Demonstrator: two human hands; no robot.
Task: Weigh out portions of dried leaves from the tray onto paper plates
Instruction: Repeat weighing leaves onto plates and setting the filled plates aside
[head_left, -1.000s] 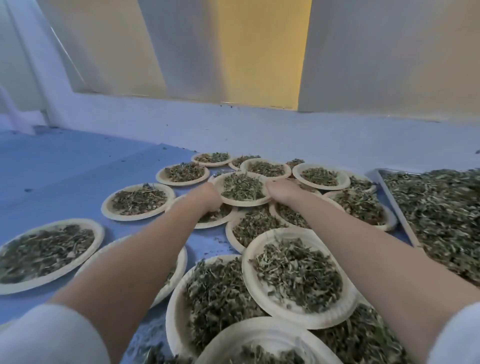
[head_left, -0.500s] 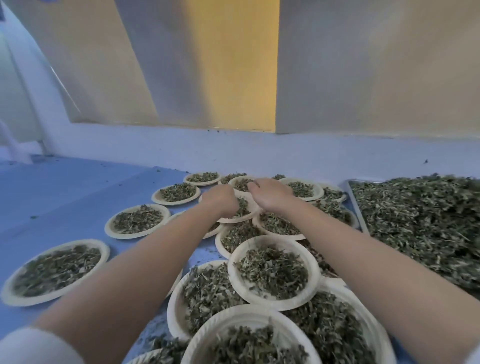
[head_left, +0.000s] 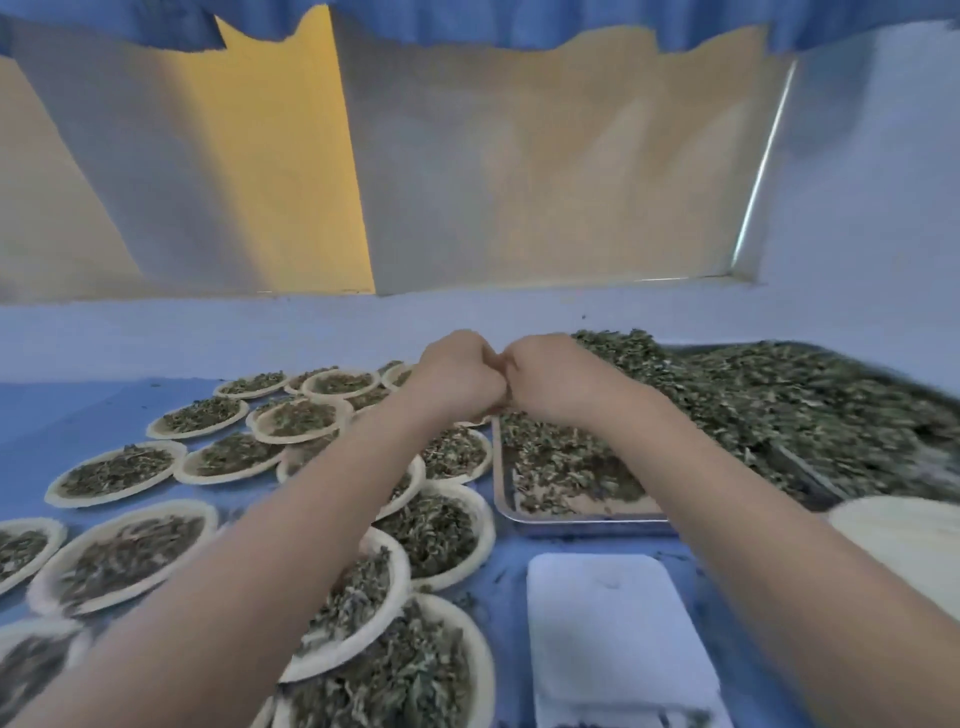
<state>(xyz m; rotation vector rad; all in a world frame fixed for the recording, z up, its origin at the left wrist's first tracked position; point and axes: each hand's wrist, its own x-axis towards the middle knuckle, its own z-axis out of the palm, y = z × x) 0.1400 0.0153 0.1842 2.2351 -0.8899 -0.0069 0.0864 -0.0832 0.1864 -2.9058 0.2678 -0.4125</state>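
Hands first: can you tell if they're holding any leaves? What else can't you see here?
Head view only:
- Left hand and right hand: backs face the camera, so whatever is inside the curled fingers is hidden.
- Tray: its right end runs off the edge.
- Plates under the arms: partly covered.
- White slab: blurred, bottom cut off; possibly a scale, no display visible.
- Pale round thing: cut off at the right edge.

Soft, even daylight with a blue cast fills the scene, with no hard shadows or glare. A warm yellow band (head_left: 291, 171) lights the wall behind. Motion blur smears the whole view, most on the plates (head_left: 124, 551) low left, and straight edges bow toward the corners.
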